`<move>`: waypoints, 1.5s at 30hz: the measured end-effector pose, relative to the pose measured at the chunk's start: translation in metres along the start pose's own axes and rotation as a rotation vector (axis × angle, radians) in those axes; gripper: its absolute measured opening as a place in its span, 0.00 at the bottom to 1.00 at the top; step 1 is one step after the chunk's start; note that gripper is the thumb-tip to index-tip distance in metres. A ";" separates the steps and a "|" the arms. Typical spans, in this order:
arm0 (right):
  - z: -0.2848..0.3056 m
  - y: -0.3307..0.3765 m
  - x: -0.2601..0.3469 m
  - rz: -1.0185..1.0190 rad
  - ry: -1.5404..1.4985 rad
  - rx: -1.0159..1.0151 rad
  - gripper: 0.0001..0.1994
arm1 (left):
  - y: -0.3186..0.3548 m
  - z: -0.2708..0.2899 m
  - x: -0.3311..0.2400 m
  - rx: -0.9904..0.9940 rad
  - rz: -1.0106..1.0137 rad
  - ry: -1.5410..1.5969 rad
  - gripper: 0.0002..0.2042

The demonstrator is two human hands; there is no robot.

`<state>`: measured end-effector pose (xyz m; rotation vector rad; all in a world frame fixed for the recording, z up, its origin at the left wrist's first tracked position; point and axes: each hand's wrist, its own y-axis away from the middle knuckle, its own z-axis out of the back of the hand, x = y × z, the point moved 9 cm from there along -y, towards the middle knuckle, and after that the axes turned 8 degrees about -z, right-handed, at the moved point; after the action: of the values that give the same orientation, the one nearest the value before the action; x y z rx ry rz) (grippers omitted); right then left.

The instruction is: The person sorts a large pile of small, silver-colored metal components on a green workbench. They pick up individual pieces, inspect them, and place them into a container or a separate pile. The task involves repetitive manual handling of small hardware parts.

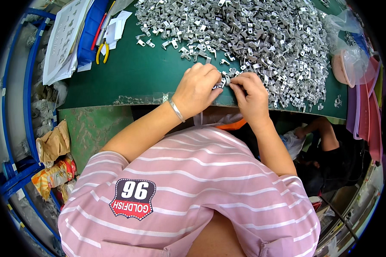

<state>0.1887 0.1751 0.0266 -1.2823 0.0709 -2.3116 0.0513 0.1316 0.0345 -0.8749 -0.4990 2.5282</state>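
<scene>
My left hand (197, 88) and my right hand (251, 96) meet at the near edge of a green table (128, 73). Between the fingertips of both hands sits a short row of small silver metal brackets (224, 81); both hands pinch it. A silver bangle circles my left wrist. Just beyond my hands a large heap of the same loose metal brackets (248, 34) covers the table's far and right part.
Yellow-handled pliers (101, 51), papers and a blue folder (88, 30) lie at the table's left. A pink bowl in clear plastic (347, 64) stands at the right. Brown paper bags (51, 145) sit on the floor at left. Another person's arm (326, 132) shows below right.
</scene>
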 end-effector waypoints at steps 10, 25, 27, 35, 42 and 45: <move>0.005 0.016 0.011 0.044 -0.010 0.037 0.10 | 0.018 0.015 0.028 -0.164 0.287 0.314 0.07; 0.001 0.018 0.013 0.170 0.004 0.044 0.09 | 0.010 0.008 0.011 -0.016 0.082 0.090 0.11; 0.000 0.016 0.018 0.157 -0.007 0.014 0.09 | 0.011 0.008 0.008 -0.036 0.060 0.091 0.11; -0.011 0.009 0.013 0.135 -0.005 -0.012 0.08 | 0.013 0.012 0.005 -0.081 0.014 0.083 0.08; 0.011 0.016 0.005 0.018 -0.007 0.006 0.05 | 0.020 0.026 0.013 -0.124 0.090 0.191 0.06; 0.003 0.022 0.017 0.095 0.107 0.015 0.08 | 0.013 0.026 -0.002 -0.165 0.017 0.072 0.07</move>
<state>0.1927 0.1491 0.0353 -1.1231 0.1466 -2.2930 0.0321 0.1149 0.0487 -1.0293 -0.6878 2.4877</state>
